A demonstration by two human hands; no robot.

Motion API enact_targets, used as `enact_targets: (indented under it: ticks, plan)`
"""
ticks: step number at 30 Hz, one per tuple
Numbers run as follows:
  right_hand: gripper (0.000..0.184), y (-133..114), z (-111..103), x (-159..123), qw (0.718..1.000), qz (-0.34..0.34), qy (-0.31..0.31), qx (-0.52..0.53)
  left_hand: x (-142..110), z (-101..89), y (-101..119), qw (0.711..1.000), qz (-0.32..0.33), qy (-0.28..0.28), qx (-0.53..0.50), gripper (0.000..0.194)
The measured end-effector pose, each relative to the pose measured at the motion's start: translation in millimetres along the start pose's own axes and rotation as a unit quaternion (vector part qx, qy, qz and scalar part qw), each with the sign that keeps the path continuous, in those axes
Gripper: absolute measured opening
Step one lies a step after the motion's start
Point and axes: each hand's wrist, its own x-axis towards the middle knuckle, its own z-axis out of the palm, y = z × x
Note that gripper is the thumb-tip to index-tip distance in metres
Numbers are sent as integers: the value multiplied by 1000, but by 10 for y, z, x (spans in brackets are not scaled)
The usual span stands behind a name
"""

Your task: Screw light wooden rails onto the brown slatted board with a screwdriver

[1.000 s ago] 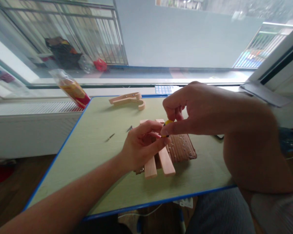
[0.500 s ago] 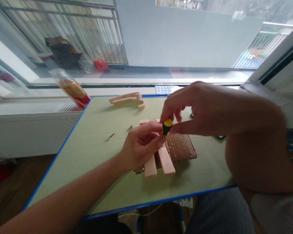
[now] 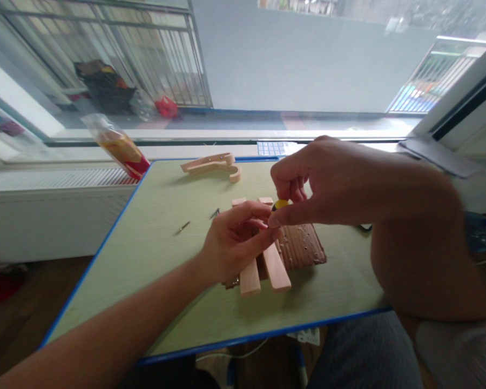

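A screwdriver with a yellow and black handle [image 3: 281, 205] stands over two pale wooden pieces [image 3: 277, 268], its tip hidden. My right hand [image 3: 308, 183] grips the handle between thumb and fingers, the wrist bent above it. Closed in a pinch, my left hand [image 3: 238, 237] has its thumb and forefinger at the lower end of the handle; what lies inside its palm is hidden. The wooden pieces lie side by side across a brown corrugated cardboard sheet [image 3: 303, 248] dotted with small holes. Two screws, one nearer [image 3: 183, 227] and one darker [image 3: 215, 213], rest left of the hand.
A curved wooden part [image 3: 210, 164] lies at the back of the green table [image 3: 154, 259], which has a blue edge. Against the sill at left leans a bottle [image 3: 119, 148] with a red and yellow label. A dark object partly shows under my right forearm.
My right hand has turned and closed over the handle, its thumb now across the front, covering most of the black part. My left hand stays almost in place.
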Motion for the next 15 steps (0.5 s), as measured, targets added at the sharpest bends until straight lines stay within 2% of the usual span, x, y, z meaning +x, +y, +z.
enact_targets:
  ticks: [3, 8, 15]
  plan:
    - [27, 18, -7, -4, 1000, -3, 0, 4, -3, -3, 9, 1000, -2, -4, -3, 24]
    - [23, 41, -40, -61, 997, -55, -12, 61, -9, -24, -8, 1000, -5, -7, -21, 25]
    - [15, -25, -63, -65, 999, -34, -13, 34, 3, -21, 24, 1000, 1, -20, 2, 18]
